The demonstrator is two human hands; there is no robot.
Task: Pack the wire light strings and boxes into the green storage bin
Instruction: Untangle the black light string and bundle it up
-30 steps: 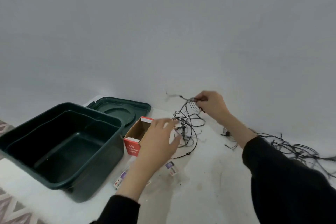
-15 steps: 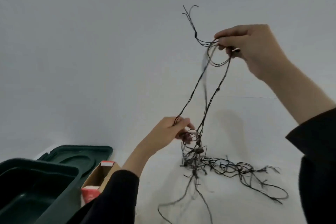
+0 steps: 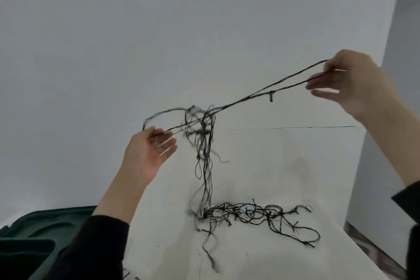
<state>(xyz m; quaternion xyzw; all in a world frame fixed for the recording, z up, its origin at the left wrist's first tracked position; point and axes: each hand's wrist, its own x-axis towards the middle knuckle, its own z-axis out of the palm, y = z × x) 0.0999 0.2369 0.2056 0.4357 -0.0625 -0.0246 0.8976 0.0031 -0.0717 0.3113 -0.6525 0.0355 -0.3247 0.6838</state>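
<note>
A black wire light string (image 3: 205,134) hangs tangled in the air between my hands. My right hand (image 3: 354,82) pinches its strands high at the right. Lower and to the left, my left hand (image 3: 147,152) pinches another strand of it, the other fingers spread. From the knot, strands drop to a tangled heap of wire (image 3: 254,213) lying on the white surface. The green storage bin (image 3: 25,254) shows only at the bottom left corner, with its green lid (image 3: 45,223) lying behind it. The boxes are out of view.
A white wall (image 3: 181,29) stands close behind the white surface (image 3: 261,254). A grey panel (image 3: 386,143) rises at the right. The surface's right edge runs diagonally at the lower right, with patterned floor (image 3: 375,254) beyond it.
My right hand has swung out to the right and lower, stretching the strands. My left hand rose and drew a strand leftwards. The view tilted up, so the bin and box slid down and out.
</note>
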